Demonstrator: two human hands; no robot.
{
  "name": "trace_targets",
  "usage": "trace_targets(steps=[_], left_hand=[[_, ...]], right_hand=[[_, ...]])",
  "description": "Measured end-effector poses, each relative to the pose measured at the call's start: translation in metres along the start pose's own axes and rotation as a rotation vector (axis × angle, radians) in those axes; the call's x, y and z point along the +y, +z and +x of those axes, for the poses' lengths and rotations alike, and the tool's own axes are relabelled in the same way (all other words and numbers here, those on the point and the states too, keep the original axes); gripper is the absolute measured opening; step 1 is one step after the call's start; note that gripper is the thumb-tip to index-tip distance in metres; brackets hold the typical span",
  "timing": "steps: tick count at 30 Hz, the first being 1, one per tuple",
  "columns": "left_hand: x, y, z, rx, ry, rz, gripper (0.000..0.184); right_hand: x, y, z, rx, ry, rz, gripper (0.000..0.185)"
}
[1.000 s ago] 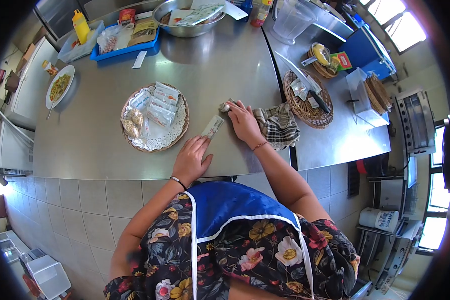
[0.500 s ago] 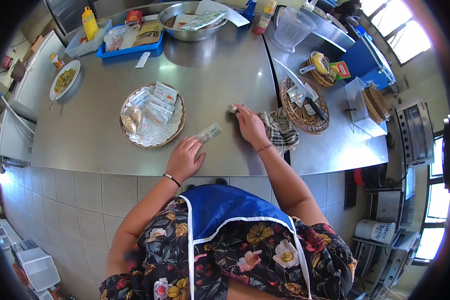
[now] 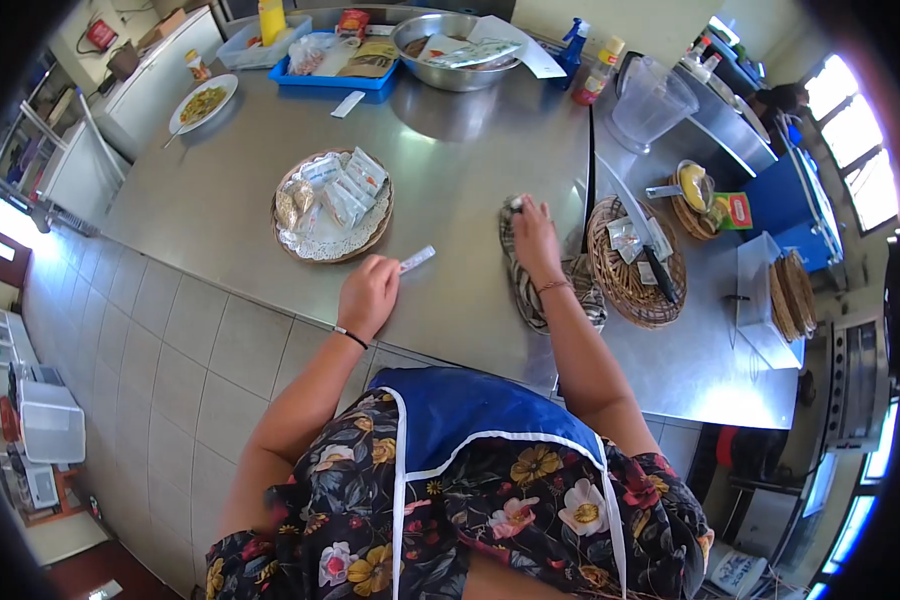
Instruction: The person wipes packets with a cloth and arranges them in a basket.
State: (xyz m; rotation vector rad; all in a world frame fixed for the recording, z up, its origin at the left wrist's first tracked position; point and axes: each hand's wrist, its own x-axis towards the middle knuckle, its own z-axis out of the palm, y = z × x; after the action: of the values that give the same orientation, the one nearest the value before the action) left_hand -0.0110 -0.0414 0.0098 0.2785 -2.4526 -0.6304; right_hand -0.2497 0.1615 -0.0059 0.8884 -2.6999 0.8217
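Note:
My left hand [image 3: 369,297] is closed at the front of the steel table, its fingers curled on the near end of a small flat white sachet [image 3: 418,259]. The sachet's far end sticks out to the right. Over a dark checked cloth [image 3: 528,303] lies my right hand [image 3: 536,245], fingers bent onto it; the cloth trails back beside the wrist. Left of my hands stands a round wicker basket [image 3: 382,226] lined with a white doily, holding several white packets [image 3: 346,200] and small bags of brown grains [image 3: 287,209].
Right of the cloth, a knife [image 3: 660,275] lies across another wicker basket [image 3: 610,285]. A blue tray [image 3: 335,80], a steel bowl [image 3: 460,78], a spray bottle [image 3: 571,52] and a clear jug [image 3: 653,105] stand at the back. A plate of food [image 3: 204,103] sits far left.
My left hand has gone from lying flat beside the sachet to holding its end. The cloth under my right hand has shifted and spread leftward. The whole view has turned and shifted.

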Motion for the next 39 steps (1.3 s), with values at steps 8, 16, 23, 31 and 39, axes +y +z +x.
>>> trace_targets(steps=[8, 16, 23, 31, 39], left_hand=[[0.012, -0.003, -0.014, 0.132, -0.840, -0.755, 0.022], [0.024, 0.000, -0.020, -0.169, -0.873, -0.590, 0.019], [0.007, 0.009, -0.021, -0.156, -0.900, -0.623, 0.015], [0.008, 0.012, -0.023, -0.130, -0.936, -0.637, 0.014], [0.012, 0.005, -0.031, 0.042, -0.993, -0.979, 0.017]], right_hand=[[-0.081, 0.001, -0.074, -0.460, -0.771, 0.271, 0.039], [-0.099, -0.029, -0.056, -0.191, -0.465, 0.531, 0.045], [-0.094, 0.009, -0.068, -0.379, -0.718, 0.208, 0.044], [-0.098, 0.000, -0.077, -0.449, -0.814, 0.325, 0.048], [-0.086, -0.041, -0.067, -0.383, -0.601, 0.039, 0.033]])
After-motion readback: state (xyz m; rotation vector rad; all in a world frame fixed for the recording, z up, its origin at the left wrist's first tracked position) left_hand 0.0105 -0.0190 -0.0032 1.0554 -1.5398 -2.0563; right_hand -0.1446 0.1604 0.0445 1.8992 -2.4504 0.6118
